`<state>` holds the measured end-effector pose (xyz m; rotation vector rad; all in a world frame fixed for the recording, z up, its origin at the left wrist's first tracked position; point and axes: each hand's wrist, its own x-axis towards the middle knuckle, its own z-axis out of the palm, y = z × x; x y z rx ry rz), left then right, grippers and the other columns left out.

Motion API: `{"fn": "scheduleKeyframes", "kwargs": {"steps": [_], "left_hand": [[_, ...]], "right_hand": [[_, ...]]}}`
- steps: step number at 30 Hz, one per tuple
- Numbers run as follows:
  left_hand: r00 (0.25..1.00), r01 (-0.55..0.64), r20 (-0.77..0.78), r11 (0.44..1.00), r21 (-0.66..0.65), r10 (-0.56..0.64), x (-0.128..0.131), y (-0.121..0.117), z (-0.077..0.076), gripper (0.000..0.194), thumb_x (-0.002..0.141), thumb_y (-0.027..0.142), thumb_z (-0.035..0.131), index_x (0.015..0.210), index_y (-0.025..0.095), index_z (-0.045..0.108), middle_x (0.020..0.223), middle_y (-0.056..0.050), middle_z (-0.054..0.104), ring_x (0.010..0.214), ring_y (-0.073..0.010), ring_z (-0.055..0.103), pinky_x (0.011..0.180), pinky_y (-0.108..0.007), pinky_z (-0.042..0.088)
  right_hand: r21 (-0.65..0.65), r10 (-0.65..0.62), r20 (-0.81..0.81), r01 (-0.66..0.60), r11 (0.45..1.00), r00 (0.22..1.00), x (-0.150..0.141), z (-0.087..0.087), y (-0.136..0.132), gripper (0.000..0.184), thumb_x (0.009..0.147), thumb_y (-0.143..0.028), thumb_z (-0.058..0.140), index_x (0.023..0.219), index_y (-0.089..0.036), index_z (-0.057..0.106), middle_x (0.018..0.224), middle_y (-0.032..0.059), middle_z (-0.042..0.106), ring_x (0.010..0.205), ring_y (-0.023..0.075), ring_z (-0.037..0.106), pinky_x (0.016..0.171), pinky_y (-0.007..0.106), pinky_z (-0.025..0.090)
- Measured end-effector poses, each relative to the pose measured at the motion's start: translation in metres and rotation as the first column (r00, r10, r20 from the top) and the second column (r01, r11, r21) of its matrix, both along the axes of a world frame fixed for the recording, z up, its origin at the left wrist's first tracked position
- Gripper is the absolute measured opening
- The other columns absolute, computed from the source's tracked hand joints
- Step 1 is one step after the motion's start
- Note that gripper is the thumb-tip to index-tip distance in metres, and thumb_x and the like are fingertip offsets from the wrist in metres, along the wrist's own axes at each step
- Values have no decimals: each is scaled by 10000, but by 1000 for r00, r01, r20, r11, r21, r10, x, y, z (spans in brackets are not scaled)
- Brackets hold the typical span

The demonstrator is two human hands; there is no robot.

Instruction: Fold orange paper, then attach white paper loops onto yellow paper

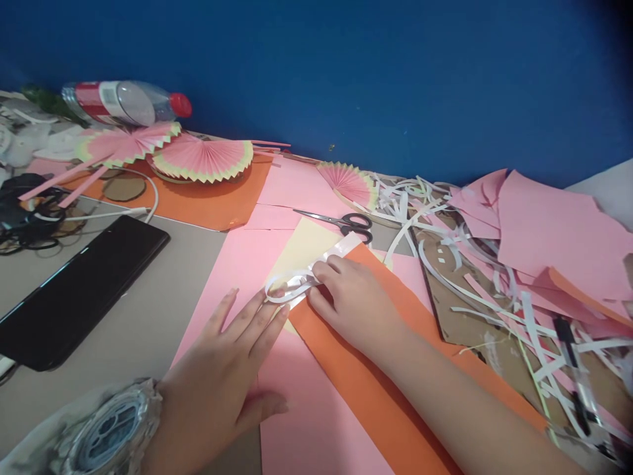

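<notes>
An orange sheet (341,369) lies slantwise across pink paper (287,402), with a shiny white band (346,247) along its far end. My right hand (359,303) rests over that end, fingers curled and pinching a narrow white strip (277,290) that loops out to the left. My left hand (227,356) lies flat with its fingers spread; its fingertips touch the papers beside the loop. Under the band a pale yellow sheet (304,247) shows. Black-handled scissors (346,223) lie just beyond, blades pointing left. My right fingers hide part of the strip.
A black phone (82,290) lies at left. Pleated pink fans (205,158) and a red-capped bottle (128,102) lie at the back left, before a blue wall (316,72). Paper scraps (534,330), cardboard (445,290), a pen (576,376) and pink sheets (558,231) crowd the right.
</notes>
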<state>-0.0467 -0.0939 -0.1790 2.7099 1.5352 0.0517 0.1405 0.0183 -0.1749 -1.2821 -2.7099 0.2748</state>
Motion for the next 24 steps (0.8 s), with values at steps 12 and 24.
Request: {"fn": "scheduleKeyframes", "kwargs": {"steps": [12, 24], "left_hand": [[1000, 28, 7, 996, 79, -28, 1, 1, -3, 761, 862, 609, 348, 1402, 74, 319, 1466, -153, 311, 1344, -324, 279, 1079, -496, 104], [1000, 4, 5, 988, 153, -5, 3, -17, 6, 727, 838, 598, 404, 1366, 97, 401, 1442, -150, 360, 1303, -314, 353, 1093, -465, 64]], "right_hand": [[-314, -115, -287, 20, 949, 951, 4, 19, -3, 103, 773, -154, 445, 818, -218, 513, 899, -1, 566, 887, 159, 505, 770, 287, 389], [-546, -199, -338, -19, 838, 920, 16, 32, -6, 43, 864, -258, 451, 832, -232, 460, 814, -34, 556, 748, 127, 518, 673, 261, 404]]}}
